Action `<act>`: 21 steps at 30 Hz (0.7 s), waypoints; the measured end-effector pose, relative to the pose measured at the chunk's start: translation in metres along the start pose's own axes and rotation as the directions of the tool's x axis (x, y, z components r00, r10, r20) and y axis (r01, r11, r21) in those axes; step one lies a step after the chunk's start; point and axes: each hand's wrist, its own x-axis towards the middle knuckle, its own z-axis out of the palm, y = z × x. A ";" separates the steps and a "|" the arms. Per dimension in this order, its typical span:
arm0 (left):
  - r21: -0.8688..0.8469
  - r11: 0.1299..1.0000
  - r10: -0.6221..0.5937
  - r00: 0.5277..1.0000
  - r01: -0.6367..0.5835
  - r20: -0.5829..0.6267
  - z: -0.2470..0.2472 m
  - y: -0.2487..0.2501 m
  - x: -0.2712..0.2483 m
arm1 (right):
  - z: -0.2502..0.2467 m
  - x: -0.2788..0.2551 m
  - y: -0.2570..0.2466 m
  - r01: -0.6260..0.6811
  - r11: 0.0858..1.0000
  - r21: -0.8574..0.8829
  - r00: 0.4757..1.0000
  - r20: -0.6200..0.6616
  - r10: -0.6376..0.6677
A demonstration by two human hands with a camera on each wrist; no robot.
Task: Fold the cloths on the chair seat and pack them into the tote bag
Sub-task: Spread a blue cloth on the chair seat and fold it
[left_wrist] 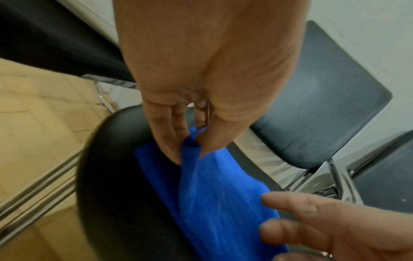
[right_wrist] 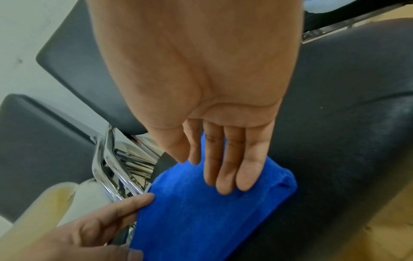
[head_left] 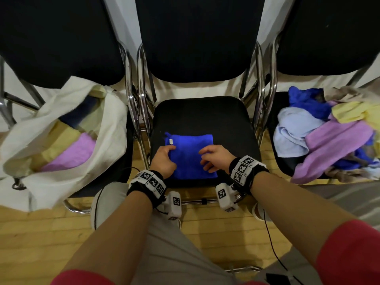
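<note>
Lying folded on the middle chair seat (head_left: 205, 116), the blue cloth (head_left: 191, 157) is looking soft, light and floppy; the left hand (head_left: 163, 159) is pinching its left edge while the right hand (head_left: 216, 158) is resting open-fingered on top, with the tote bag (head_left: 61, 140) waiting leftward.

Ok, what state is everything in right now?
blue cloth: folded, flat on middle chair seat.
left hand: pinches the cloth's left edge.
right hand: fingers straight, over the cloth.
tote bag: open, cloths inside.
cloth pile: unfolded, right chair.
</note>
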 end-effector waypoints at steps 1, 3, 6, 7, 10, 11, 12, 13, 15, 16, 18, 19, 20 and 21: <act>0.016 1.000 -0.013 1.000 0.013 0.000 0.001 -0.004 -0.001 | 0.003 0.001 0.002 -0.006 0.999 -0.039 1.000 0.003 0.006; 0.038 0.999 -0.015 1.000 0.015 -0.009 0.004 -0.009 -0.003 | 0.007 0.003 0.006 -0.009 0.993 -0.116 1.000 0.017 0.011; 0.029 1.000 -0.001 1.000 0.002 -0.026 0.004 -0.010 -0.002 | 0.007 0.004 0.007 0.013 0.984 -0.176 0.999 0.044 -0.005; 0.020 1.000 0.004 0.999 -0.003 -0.034 0.003 -0.011 -0.002 | 0.007 0.003 0.006 0.023 0.982 -0.189 0.998 0.054 -0.013; 0.021 0.999 0.028 0.998 -0.027 -0.055 0.003 -0.012 -0.003 | 0.006 0.000 0.006 0.053 0.967 -0.247 0.996 0.084 -0.033; 0.035 0.999 0.032 0.998 -0.030 -0.059 0.004 -0.014 -0.004 | 0.007 -0.001 0.006 0.066 0.959 -0.276 0.995 0.096 -0.040; 0.057 0.998 0.032 0.997 -0.029 -0.065 0.005 -0.015 -0.004 | 0.007 -0.003 0.007 0.080 0.948 -0.307 0.993 0.113 -0.047; 0.080 0.996 0.031 0.997 -0.025 -0.076 0.006 -0.017 -0.005 | 0.007 -0.004 0.007 0.097 0.935 -0.342 0.989 0.135 -0.054; 0.120 0.993 0.016 0.994 -0.003 -0.105 0.007 -0.017 -0.006 | 0.007 -0.007 0.006 0.149 0.887 -0.438 0.978 0.198 -0.067; 0.135 0.991 0.002 0.992 0.015 -0.123 0.006 -0.016 -0.007 | 0.006 -0.008 0.005 0.181 0.852 -0.491 0.972 0.224 -0.077; 0.166 0.985 -0.018 0.985 0.046 -0.169 0.005 -0.012 -0.008 | 0.005 -0.010 0.001 0.242 0.782 -0.574 0.964 0.234 -0.127; 0.183 0.982 -0.007 0.982 0.042 -0.189 0.005 -0.009 -0.008 | 0.004 -0.010 0.000 0.263 0.755 -0.601 0.963 0.218 -0.162; 0.199 0.980 0.024 0.982 0.015 -0.190 0.005 -0.005 -0.007 | 0.004 -0.009 0.001 0.274 0.723 -0.634 0.961 0.198 -0.191; 0.218 0.975 0.069 0.984 -0.032 -0.162 0.006 -0.003 -0.006 | 0.006 -0.008 0.002 0.280 0.680 -0.678 0.960 0.188 -0.207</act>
